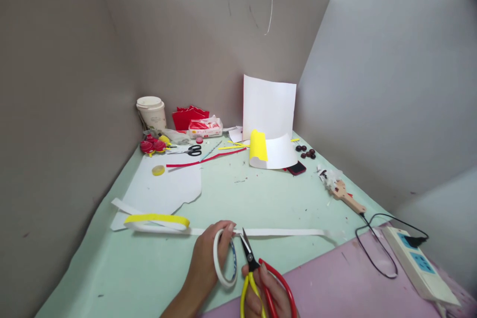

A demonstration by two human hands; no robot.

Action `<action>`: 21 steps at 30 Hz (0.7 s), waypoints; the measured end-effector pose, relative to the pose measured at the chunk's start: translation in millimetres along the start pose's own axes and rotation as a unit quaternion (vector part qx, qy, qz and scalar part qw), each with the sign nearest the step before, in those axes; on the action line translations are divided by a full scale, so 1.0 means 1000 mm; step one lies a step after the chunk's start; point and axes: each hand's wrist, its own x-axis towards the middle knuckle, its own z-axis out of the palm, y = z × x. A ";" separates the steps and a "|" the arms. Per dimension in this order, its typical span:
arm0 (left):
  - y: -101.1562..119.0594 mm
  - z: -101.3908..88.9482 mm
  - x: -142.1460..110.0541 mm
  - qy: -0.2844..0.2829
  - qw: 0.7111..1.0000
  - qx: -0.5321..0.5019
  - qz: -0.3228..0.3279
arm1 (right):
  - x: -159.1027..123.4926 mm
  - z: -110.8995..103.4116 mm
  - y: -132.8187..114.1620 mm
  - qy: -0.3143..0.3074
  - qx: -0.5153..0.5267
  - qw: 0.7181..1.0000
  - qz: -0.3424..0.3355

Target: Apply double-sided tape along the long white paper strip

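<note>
My left hand is closed on a roll of white tape, held upright with its ring facing right. Its fingertips pinch near a long white strip that runs across the table. In my right hand is a pair of scissors with one yellow and one red handle. The blades point away from me, slightly apart, with their tips at the strip beside my left fingertips. Whether the blades touch the tape, I cannot tell. To the left, the strip meets a looped yellow-and-white band.
A white sheet lies at left with a yellow tape roll and black scissors. Behind are a lidded cup and curled white paper. At right lie a corded wooden-handled tool and a power strip.
</note>
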 end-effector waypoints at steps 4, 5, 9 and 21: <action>0.000 0.000 0.001 0.000 1.000 0.011 0.000 | 0.000 0.003 -0.001 0.004 0.005 1.000 -0.008; 0.001 0.000 0.001 0.001 1.000 0.013 0.000 | 0.000 0.003 -0.001 0.003 0.005 1.000 -0.008; 0.002 -0.001 0.000 0.001 1.000 0.018 -0.001 | 0.000 0.004 -0.004 -0.019 0.017 1.000 0.002; 0.001 0.000 0.000 0.000 1.000 0.027 0.000 | 0.003 -0.003 -0.004 -0.071 0.054 0.996 0.015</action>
